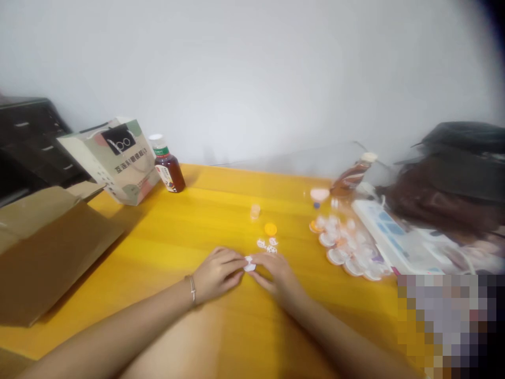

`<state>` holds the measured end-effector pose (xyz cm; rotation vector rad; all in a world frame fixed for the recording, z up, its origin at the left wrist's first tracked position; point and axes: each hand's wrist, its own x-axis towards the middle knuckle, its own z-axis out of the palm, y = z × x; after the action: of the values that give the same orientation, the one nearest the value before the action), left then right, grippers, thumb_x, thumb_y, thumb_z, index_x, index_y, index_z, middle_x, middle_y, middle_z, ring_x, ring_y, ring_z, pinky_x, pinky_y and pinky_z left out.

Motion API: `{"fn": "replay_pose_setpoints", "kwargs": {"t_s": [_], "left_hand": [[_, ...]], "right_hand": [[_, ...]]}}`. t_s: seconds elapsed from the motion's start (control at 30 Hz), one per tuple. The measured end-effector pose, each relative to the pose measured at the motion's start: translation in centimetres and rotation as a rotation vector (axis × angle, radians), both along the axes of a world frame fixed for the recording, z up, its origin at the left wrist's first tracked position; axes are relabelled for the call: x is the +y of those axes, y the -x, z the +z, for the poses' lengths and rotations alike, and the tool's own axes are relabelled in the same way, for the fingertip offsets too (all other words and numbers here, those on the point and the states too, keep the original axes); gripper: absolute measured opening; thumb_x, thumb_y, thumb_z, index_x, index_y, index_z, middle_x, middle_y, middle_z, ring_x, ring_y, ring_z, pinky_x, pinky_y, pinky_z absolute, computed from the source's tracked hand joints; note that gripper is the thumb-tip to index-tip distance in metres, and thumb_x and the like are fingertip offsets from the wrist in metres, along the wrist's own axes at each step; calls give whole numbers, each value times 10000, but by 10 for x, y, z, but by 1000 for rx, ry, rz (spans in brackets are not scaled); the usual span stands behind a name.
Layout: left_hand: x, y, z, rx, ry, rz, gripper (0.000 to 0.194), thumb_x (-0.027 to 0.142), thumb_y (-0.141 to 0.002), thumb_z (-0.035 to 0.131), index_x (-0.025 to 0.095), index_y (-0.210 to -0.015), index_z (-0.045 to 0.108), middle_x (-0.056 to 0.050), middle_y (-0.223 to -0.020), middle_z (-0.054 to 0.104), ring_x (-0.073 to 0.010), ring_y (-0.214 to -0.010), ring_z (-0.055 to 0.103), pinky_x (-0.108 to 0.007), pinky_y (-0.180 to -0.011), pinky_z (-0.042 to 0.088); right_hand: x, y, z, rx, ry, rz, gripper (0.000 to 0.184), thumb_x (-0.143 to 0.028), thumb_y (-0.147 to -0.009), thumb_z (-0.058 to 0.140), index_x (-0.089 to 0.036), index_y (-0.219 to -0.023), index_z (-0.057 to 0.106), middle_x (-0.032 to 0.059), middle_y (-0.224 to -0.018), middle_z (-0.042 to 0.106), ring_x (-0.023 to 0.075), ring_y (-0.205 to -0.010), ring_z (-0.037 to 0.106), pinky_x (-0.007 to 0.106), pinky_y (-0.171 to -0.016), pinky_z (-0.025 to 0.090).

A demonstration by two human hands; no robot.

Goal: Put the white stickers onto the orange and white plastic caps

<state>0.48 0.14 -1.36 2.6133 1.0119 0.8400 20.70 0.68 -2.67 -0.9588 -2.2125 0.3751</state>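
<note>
My left hand [216, 272] and my right hand [276, 273] meet over the yellow table [205, 221]. Both pinch a small white piece [250, 265] between their fingertips. A thin bracelet circles my left wrist. Just beyond the fingers lie a few small white bits [267, 245], an orange cap [270, 229] and a small clear cup [255, 211]. What the white piece is I cannot make out.
A cluster of small white and orange round containers [349, 247] lies at right, beside a white tray [389, 237] and a tilted brown bottle [352, 178]. A paper gift bag [114, 158], an upright brown bottle [169, 171] and a cardboard box [43, 247] stand at left.
</note>
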Motion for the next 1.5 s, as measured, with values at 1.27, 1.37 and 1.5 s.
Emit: {"fn": "replay_pose_setpoints", "kwargs": {"t_s": [1.27, 1.37, 1.5], "left_hand": [[-3, 1, 6, 145, -108, -22, 240, 170, -848, 434, 203, -1041, 573, -35, -978, 638, -124, -914, 576, -363, -980, 299], [-4, 0, 6, 178, -119, -15, 233, 169, -845, 437, 201, -1029, 577, -38, -974, 632, -133, -932, 567, -368, -988, 288], [-2, 1, 9, 198, -98, -31, 243, 167, -847, 426, 205, -1040, 569, -49, -1000, 624, -155, -978, 548, -388, -990, 276]], "right_hand": [[-1, 2, -2, -147, -194, 5, 125, -176, -840, 497, -207, -919, 589, 58, -970, 672, 180, -910, 604, 335, -793, 432], [-3, 3, -1, -201, -217, -9, 134, -168, -845, 484, -194, -927, 588, 65, -978, 665, 182, -909, 599, 337, -805, 427], [-4, 5, 0, -247, -227, -5, 139, -159, -846, 469, -192, -912, 587, 70, -967, 661, 193, -879, 598, 355, -808, 430]]}}
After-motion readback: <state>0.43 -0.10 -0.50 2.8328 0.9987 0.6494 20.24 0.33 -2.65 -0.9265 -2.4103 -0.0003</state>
